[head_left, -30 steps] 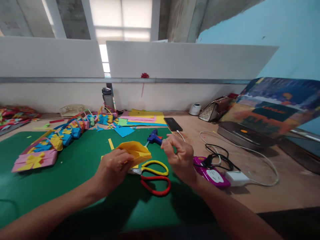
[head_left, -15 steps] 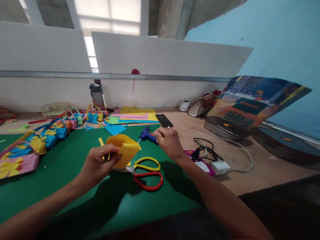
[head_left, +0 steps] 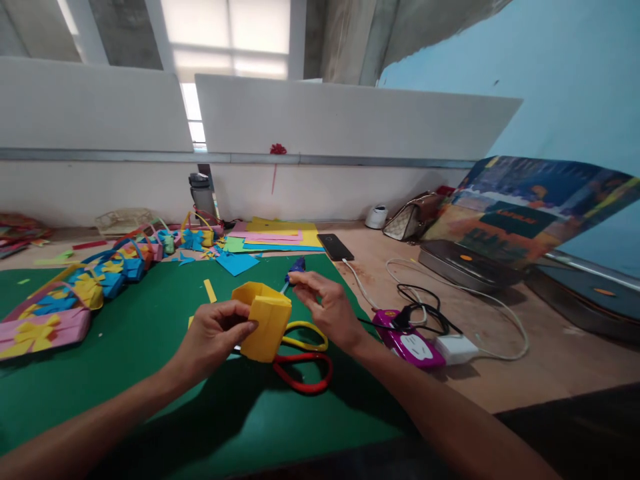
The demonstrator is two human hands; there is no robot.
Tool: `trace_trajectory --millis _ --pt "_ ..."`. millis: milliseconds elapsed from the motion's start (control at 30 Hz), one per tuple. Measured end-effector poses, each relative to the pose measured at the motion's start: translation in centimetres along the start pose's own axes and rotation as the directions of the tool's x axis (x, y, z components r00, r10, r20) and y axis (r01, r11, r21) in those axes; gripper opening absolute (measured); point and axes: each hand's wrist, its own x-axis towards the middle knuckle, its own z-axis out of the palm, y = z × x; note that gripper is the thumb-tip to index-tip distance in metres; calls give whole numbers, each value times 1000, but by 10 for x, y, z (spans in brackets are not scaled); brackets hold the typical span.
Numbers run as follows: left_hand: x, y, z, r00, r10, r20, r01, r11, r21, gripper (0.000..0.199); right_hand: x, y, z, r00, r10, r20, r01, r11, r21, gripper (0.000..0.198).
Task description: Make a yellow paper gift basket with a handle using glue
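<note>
My left hand (head_left: 215, 337) pinches a yellow paper box (head_left: 267, 327) by its side, thumb in front; its top is open and it is tilted. My right hand (head_left: 327, 310) hovers just right of the box, its fingers loosely bent and apart, with nothing visible in them. Behind those fingers lies a blue glue gun (head_left: 297, 267), nozzle toward the box and its handle hidden. Scissors (head_left: 305, 388) with one red and one yellow handle lie beneath the box, blades mostly covered. A yellow paper strip (head_left: 210, 291) is on the green mat (head_left: 150, 313).
Small paper baskets (head_left: 95, 287) line the left side. Coloured paper sheets (head_left: 275, 233), a phone (head_left: 335, 247) and a bottle (head_left: 201, 193) are at the back. A purple power strip (head_left: 407, 340) with cables sits at right, near dark cases (head_left: 463, 263) and a handbag (head_left: 413, 217).
My right hand has come away from the glue gun, down toward the box, and its fingers have loosened. My left hand has moved the box slightly right and down. The view has shifted a little.
</note>
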Motion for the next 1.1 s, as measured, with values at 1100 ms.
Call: trace_trajectory --millis 1100 --pt "-5 -3 6 739 664 111 -611 592 526 13 -20 -22 7 973 -215 -80 222 971 89 10"
